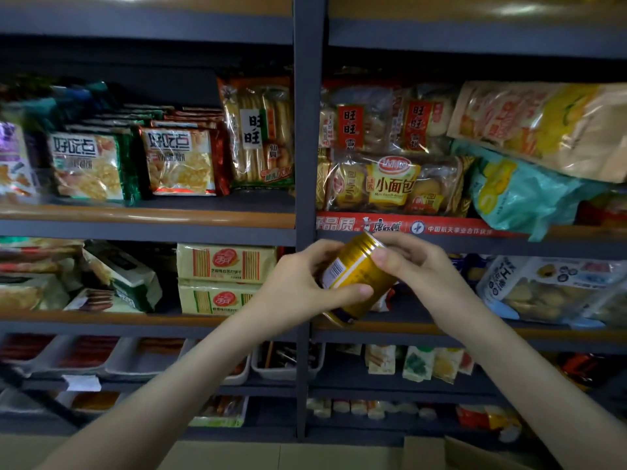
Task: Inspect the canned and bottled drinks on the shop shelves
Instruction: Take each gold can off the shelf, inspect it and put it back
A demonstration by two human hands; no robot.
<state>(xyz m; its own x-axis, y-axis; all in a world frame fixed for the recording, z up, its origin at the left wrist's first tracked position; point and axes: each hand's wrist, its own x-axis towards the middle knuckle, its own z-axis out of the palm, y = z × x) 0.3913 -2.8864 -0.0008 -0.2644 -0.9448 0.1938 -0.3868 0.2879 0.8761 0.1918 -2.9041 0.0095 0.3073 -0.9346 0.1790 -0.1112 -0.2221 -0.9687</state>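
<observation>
Head: fingers (353,294) curled round gold can (354,271)

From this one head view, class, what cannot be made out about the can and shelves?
Head view: gold can brand hidden by left hand and right hand; barcode print too small.
Head view: top shelf contents cut off by upper edge.
Head view: lower trays contents blurred.

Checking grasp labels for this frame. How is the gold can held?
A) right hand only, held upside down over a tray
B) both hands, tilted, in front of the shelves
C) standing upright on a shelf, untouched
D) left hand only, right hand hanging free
B: the left hand wraps the lower body of the gold can and the right hand grips near its top, with the can tilted in front of the shelves.
</observation>
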